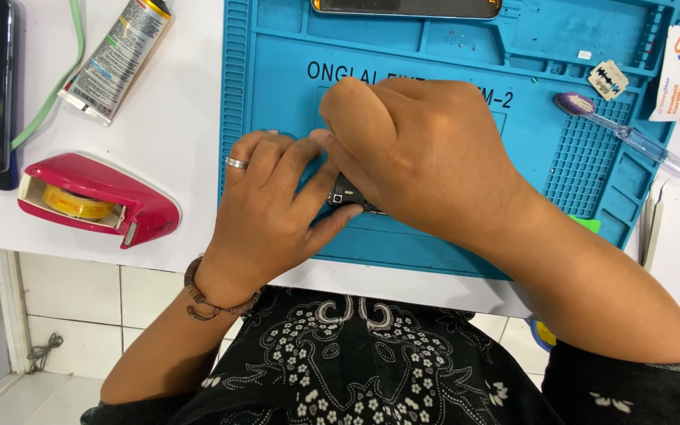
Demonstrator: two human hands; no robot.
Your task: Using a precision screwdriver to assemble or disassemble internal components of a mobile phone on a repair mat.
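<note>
- Here, the fingers (332, 169) of both hands meet over a small dark electronic part (345, 194), of which only one corner shows between them; its kind cannot be told.
- Left hand (273, 208): thumb pressed against the part's near edge and fingers curled over its far side, so the hand is closed on the part, probably to pin it flat and stop it sliding.
- Right hand (426, 157): bunched with fingertips drawn together at the part's top; whether they pinch anything is hidden by the knuckles.
- The part lies on the blue silicone mat (277, 79), near the middle of its flat central field, where the raised rim and ribbed pockets would catch anything loose.
- Edges: the mat's near rim sits close to the worktop (190, 118) edge, just ahead of the person's body, so there is little room toward the body.
- Open room: bare mat lies beyond the hands and to their left; bare worktop lies between the mat and the red tape dispenser (96, 198).
- To the right, well apart from the hands, a toothbrush (627, 135) and a razor blade (607, 79) lie on the mat's ribbed section.
- At the far rim a phone (407, 8) lies in the top tray; a glue tube (116, 59) lies at the upper left, off the mat.
</note>
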